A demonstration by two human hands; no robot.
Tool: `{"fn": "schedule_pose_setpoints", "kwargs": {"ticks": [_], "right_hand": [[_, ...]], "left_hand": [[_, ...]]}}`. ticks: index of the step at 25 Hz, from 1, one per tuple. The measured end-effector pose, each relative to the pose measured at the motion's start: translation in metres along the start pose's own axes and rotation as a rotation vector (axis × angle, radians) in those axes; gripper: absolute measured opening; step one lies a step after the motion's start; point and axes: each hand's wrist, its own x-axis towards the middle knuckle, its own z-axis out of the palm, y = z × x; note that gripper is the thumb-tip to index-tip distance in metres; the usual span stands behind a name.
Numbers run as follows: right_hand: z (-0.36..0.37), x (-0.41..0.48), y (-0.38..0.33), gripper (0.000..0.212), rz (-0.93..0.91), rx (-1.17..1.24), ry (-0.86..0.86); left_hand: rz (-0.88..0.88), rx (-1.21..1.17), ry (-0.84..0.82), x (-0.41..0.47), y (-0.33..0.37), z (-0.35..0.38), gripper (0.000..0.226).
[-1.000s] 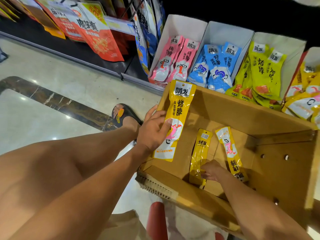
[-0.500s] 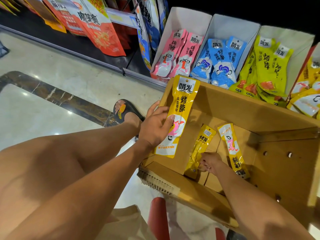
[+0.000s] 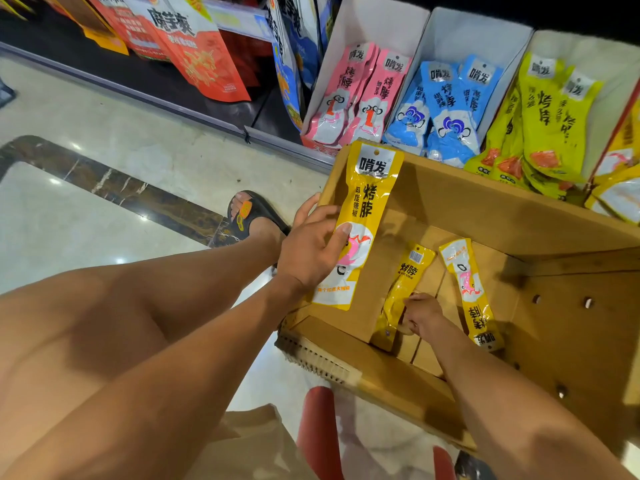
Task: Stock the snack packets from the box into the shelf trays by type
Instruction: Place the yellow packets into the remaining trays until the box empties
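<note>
My left hand (image 3: pixel 311 251) grips a yellow snack packet (image 3: pixel 365 209) upright over the left rim of the cardboard box (image 3: pixel 485 209). Deep in the box my right hand (image 3: pixel 420 311) pinches a second yellow packet (image 3: pixel 401 292) that stands tilted against the inner flap. A third yellow packet (image 3: pixel 469 292) lies on the box floor to the right of that hand. Behind the box stand white shelf trays: pink packets (image 3: pixel 356 95), blue packets (image 3: pixel 443 109), lime-yellow packets (image 3: pixel 543 123), and orange-yellow packets (image 3: pixel 620 181) at the far right edge.
Large red snack bags (image 3: pixel 194 46) and blue bags (image 3: pixel 294 53) stand on the shelf to the left. My bare knee and sandalled foot (image 3: pixel 249 213) are on the tiled floor left of the box. A red stool edge (image 3: pixel 318 431) shows below.
My right hand has lifted the second yellow packet's lower end, so it stands steeper in the box. My left hand keeps its packet at the box rim. The view has shifted closer.
</note>
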Motion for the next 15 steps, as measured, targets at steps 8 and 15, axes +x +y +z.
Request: {"fn": "schedule_pose_setpoints", "kwargs": {"ticks": [8, 15], "right_hand": [[-0.054, -0.055, -0.018, 0.023, -0.095, -0.002, -0.031], [-0.109, -0.132, -0.064, 0.021, -0.396, -0.042, -0.135]], "left_hand": [[0.012, -0.051, -0.024, -0.003, 0.003, -0.003, 0.039], [0.012, 0.049, -0.102, 0.003, 0.013, -0.008, 0.055]]}}
